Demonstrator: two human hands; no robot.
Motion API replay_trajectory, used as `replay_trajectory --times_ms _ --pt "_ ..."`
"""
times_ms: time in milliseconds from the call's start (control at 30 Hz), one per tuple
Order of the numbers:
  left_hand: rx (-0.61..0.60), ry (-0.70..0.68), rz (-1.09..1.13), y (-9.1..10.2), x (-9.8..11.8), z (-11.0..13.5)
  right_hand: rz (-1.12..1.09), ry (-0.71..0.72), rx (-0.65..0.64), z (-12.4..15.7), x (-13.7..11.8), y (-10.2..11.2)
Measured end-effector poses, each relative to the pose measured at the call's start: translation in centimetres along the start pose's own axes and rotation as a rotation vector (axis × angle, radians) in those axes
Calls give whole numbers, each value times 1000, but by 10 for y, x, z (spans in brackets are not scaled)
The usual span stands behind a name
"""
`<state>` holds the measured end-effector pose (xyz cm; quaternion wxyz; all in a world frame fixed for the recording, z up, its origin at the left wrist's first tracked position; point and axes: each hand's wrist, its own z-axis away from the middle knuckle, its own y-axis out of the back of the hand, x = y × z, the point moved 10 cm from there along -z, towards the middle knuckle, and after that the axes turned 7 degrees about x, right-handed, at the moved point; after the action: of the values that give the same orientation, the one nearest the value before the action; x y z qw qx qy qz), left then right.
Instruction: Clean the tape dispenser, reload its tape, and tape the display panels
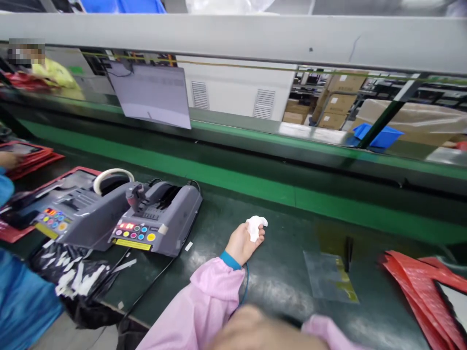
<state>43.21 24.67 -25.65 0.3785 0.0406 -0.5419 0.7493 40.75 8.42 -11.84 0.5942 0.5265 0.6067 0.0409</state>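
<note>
Two hands of the wearer are in view, apart from each other; the left hand (241,245) is held out over the dark green bench (233,214), its fingers curled around a crumpled white piece (256,228), seemingly bunched like that so a single hand can keep it together; the right hand (264,333) is a blur at the bottom edge, nearer the camera, and I cannot tell whether its fingers are spread or closed, or whether it holds anything; a blue band (230,260) circles the left wrist at the pink cuff, with a thin cord running from it, probably for grounding; two grey tape dispensers stand side by side to the left, the nearer dispenser (182,226) and the farther dispenser (93,221), button panels turned toward the bench's front, presumably for easy reach; below them a black bag (82,316) sags at the bench edge with loose white strips (78,284) heaped on and in it, likely gathered there as scrap; to the right, a clear sheet (317,277) with amber film along one side lies flat; farther right, red bubble pouches (410,287) are stacked beneath a pale, dark-edged panel (456,301), perhaps as padding; beyond the bench sit a blue bin (381,136), its contents hidden, and stacked cardboard boxes (339,103).
</note>
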Motion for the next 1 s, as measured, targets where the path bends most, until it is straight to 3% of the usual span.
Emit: replay_trajectory --times_ms 100,167,300,433,567,633,733,833,900,1000 --pt "-11 38 30 -1 -14 2 165 -172 213 9 67 59" --pt "-9 39 45 -3 -21 4 397 -265 303 13 105 88" --pt "-4 73 25 -6 -34 9 621 -193 208 11 133 93" --pt "5 105 -49 -7 -40 12 454 -162 249 22 137 110" --pt "22 36 -128 -9 -32 16 43 -287 602 49 143 169" --pt "25 16 -172 -10 -27 18 -112 -366 737 59 143 187" --pt "45 -4 -229 -7 -14 19 -176 -410 821 56 129 195" --pt "42 -4 -271 -6 -5 20 -54 -399 841 43 114 192" --pt "27 23 -287 -6 -7 20 109 -420 746 32 115 179" --pt "14 64 -303 -4 -15 19 282 -480 490 20 136 147"
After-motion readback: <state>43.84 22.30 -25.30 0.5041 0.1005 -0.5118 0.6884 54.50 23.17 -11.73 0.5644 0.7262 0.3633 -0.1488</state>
